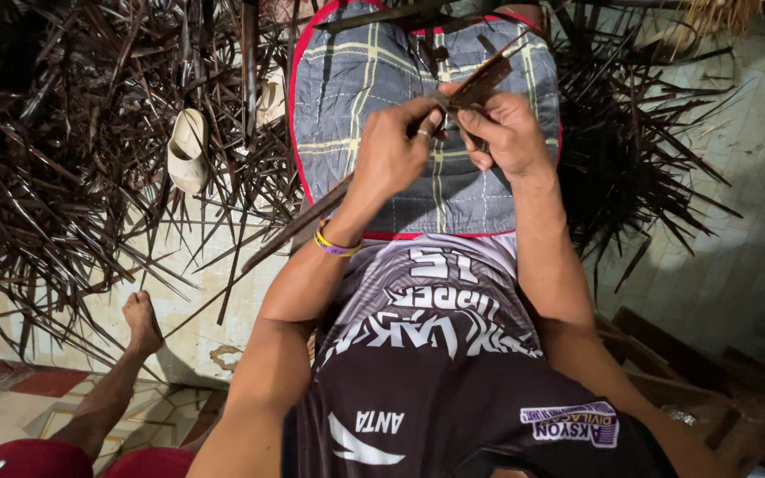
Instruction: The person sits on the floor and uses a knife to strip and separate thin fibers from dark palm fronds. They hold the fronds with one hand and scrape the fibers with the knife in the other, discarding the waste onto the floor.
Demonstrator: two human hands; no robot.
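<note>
Nearest the camera, a dark printed jersey (436, 354) is worn above a grey plaid cushion (374, 80) laid across the lap, where a long dried leaf strip (480, 84) is pinched between both hands. The left hand (391, 150) is closed tight on the strip and, it seems, a small blade, while the right hand (506, 133) is shut on the strip's upper part; trimming appears under way, so a steady pull is called for. No container is seen: cut strips (64, 159) lie heaped on the floor around a pale sandal (188, 150).

A grey quilted cloth (347, 97) with yellow plaid lines and red edging; dark brown dried leaf strips (73, 133); a cream sandal (188, 150); a yellow-purple wristband (334, 246).
</note>
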